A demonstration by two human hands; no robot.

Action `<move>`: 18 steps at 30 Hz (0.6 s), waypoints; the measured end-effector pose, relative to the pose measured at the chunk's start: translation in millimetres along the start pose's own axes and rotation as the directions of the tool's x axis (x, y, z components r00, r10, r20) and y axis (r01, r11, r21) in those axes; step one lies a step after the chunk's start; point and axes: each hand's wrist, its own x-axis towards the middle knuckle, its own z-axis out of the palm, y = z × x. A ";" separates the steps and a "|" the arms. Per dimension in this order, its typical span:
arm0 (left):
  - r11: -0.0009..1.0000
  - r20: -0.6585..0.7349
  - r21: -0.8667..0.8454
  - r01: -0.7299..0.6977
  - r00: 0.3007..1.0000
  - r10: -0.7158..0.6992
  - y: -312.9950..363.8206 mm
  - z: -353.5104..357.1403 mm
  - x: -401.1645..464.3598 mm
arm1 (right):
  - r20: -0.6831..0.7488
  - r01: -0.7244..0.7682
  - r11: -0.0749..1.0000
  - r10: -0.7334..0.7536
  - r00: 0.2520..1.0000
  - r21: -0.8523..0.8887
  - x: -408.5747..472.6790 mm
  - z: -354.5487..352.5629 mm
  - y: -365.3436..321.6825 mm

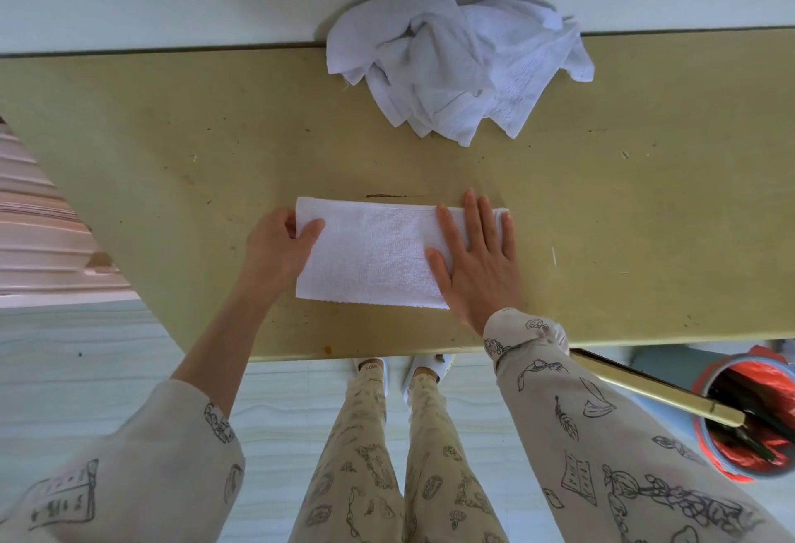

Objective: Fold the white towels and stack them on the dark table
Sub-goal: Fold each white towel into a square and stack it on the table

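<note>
Where the scuffed olive tabletop (172, 147) met a pale wall, a folded white towel (378, 254) lay flat, left hand (279, 246) pinching its end, right hand (477, 263) pressing open-fingered, crumpled towels (456, 65) behind.

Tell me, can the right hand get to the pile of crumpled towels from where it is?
Probably yes: right hand lies flat on the folded towel, and only bare tabletop separates it from the pile.
</note>
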 end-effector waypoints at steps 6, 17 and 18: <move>0.983 -0.136 0.043 -0.177 0.974 0.182 -3.0 9.5 -5.0 | 0.018 -0.017 0.999 0.017 1.000 0.042 4.8 -5.1 -3.1; 0.956 -0.252 -0.035 -0.291 0.928 0.274 39.7 17.4 -26.7 | -0.121 -0.088 0.663 0.263 0.957 0.743 -2.3 -48.4 13.5; 0.946 -0.243 -0.029 -0.322 0.921 0.306 45.3 24.4 -29.2 | 0.048 -0.216 0.513 0.321 0.946 0.831 -2.1 -52.6 18.7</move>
